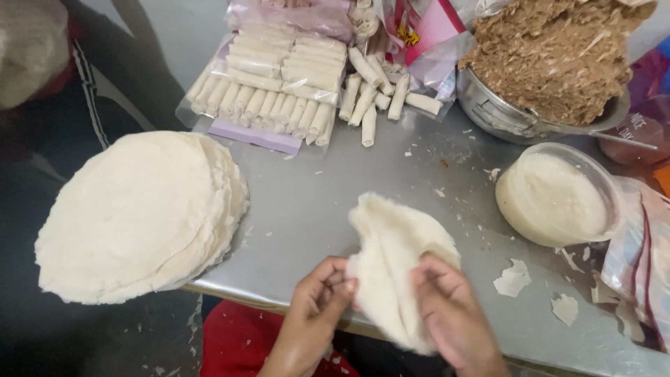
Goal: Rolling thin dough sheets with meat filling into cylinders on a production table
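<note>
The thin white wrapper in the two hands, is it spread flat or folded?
Folded. The wrapper is crumpled and doubled over, pinched between the left hand and the right hand, not flat.

- Wrapper (pixel 394 262) — a thin, round, off-white sheet of dough, soft and limp, folded and crumpled on itself rather than lying flat.
- Its upper part rests on the grey metal table top near the front edge; its lower part hangs past that edge.
- Its surface is matte and slightly rough, its rim uneven and frayed.
</note>
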